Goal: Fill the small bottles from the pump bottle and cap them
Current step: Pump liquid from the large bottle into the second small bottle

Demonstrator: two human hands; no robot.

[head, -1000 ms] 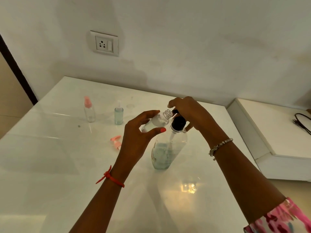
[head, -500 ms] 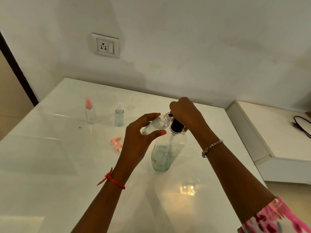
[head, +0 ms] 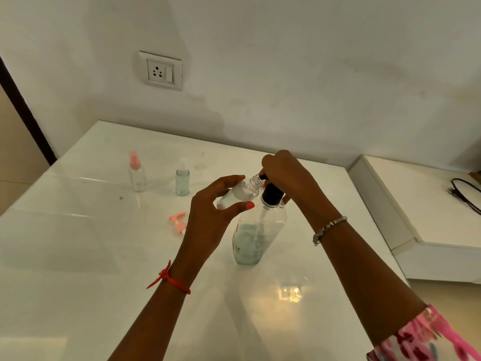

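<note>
Over the last second the right hand has come down and closed over the pump head. Its fingers are curled round the top, and the nozzle tip shows just beside the open mouth of the small bottle. The left hand pinches that bottle between thumb and fingers, holds it tilted in the air, and has brought its threaded neck up against the nozzle. This looks like a pump stroke under way, so filling of this bottle is in progress. How much liquid it holds is hard to tell through the clear wall.

The pump bottle stands upright on the desk, nearer the right edge than the left, with pale blue liquid in its lower part. Toward the far left corner stand 2 more small bottles, well apart from the hands: a pink-capped bottle that looks empty and a capped bottle holding bluish liquid. A loose pink cap lies on the desk left of the left hand, probably meant for the bottle being filled.

The desk is white and glossy and reflects a lamp near its front edge. A wall socket sits on the pale wall behind it. A white ledge runs along the right edge and carries a black cable.
</note>
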